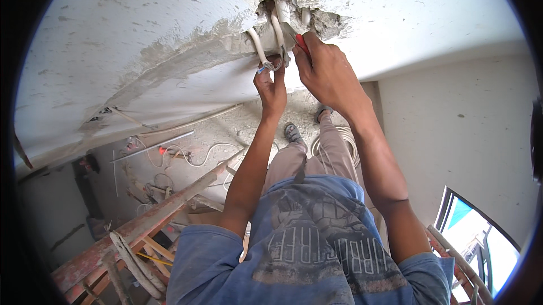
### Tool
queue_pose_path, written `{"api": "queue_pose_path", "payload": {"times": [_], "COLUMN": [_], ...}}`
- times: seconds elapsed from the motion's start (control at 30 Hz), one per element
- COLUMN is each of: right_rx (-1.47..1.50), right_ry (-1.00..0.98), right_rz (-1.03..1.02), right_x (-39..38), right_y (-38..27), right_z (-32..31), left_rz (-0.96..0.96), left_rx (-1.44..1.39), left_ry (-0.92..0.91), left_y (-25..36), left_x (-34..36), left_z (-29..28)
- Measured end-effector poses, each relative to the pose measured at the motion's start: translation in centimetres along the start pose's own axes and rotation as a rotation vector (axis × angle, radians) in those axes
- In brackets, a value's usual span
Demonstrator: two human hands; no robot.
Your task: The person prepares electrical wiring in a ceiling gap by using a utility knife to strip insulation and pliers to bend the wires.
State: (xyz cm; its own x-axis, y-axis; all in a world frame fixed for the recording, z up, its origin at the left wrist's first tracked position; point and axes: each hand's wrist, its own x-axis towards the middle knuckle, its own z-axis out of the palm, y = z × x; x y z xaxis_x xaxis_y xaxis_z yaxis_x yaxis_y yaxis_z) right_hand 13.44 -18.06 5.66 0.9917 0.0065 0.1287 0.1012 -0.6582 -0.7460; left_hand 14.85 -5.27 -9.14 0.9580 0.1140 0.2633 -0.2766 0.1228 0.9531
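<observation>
My left hand (271, 90) grips the bent ends of white cables (257, 42) that come out of a rough, chipped opening (331, 22) in the white plastered surface at the top. Stripped wire ends with a blue bit show at its fingers. My right hand (331, 73), just to the right, is closed round a red-handled metal tool (300, 42), whose metal end points up beside the cables into the opening. The tool's exact kind is unclear, and part of it is hidden by my fingers.
Red scaffold rails (158, 214) run along the lower left, with bars at lower right. Below lie a coil of pale cable (345, 141), loose cords and a red object (163, 150) on the dusty floor (220, 130). A window (469, 226) is at right.
</observation>
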Motion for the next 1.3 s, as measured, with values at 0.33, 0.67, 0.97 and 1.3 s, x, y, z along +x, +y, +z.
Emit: {"api": "queue_pose_path", "payload": {"times": [0.33,0.67,0.97,1.3], "right_rx": [0.011,-0.001,-0.067,-0.083], "right_ry": [-0.017,-0.066,-0.090,-0.114], "right_rz": [-0.034,0.046,0.058,0.094], "right_x": [0.5,0.8,0.9,0.8], "right_y": [0.6,-0.1,-0.5,-1.2], "right_z": [0.0,-0.2,-0.4,-0.6], "left_rz": [-0.008,-0.022,-0.005,0.005], "left_rx": [-0.012,-0.038,-0.016,-0.047], "left_ry": [0.026,0.019,0.001,0.021], "left_y": [0.1,-0.2,-0.7,-0.5], "left_x": [-0.2,-0.1,0.0,0.1], "left_z": [0.2,0.1,-0.2,0.1]}}
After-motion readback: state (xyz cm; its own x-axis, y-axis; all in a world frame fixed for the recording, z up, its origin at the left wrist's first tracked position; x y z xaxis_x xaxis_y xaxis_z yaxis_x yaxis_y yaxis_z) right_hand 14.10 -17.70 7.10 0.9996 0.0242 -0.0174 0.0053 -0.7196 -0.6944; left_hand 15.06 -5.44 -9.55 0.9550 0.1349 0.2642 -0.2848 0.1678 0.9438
